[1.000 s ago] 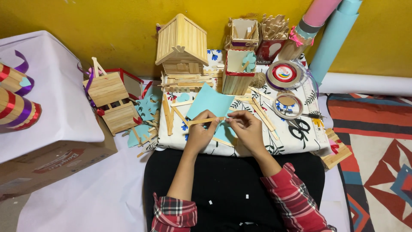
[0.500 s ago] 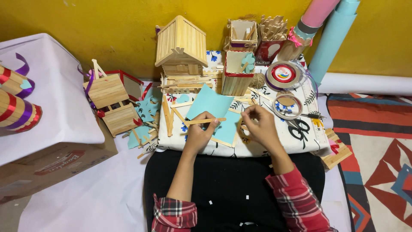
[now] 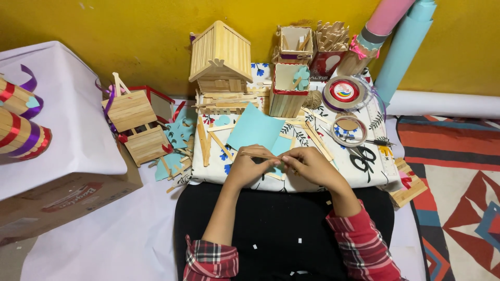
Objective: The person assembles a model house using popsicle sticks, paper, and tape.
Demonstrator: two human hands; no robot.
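At the far left I see two ribbon-striped cones (image 3: pixel 18 122) lying on a white sheet over a cardboard box (image 3: pixel 67 195). To their right stand small wooden stick boxes (image 3: pixel 136 125) tied with purple ribbon, with blue paper scraps just beside them. Next comes the floral cloth (image 3: pixel 364 174) spread over the lap board, littered with loose craft sticks. Far on it sits a stick house (image 3: pixel 221 54), and beside that a stick-walled pot (image 3: pixel 285 93) and further containers holding more sticks.

Near me, my left hand (image 3: pixel 249 167) pinches a thin wooden stick (image 3: pixel 260 155) at its left part; the stick lies almost level, just above the near edge of a light blue paper sheet (image 3: pixel 255 127). My right hand (image 3: pixel 312 166) meets it from the right, thumb and fingertips closed on the stick's right end, so both hands are drawn close together with the stick bridging them.

Further right lie two tape rolls (image 3: pixel 345 92), black-handled scissors (image 3: pixel 364 156) and a transparent ruler along the cloth's edge. Rolled pink and blue paper (image 3: pixel 403 44) leans against the yellow wall, and a patterned rug (image 3: pixel 458 192) covers the floor at the far right.
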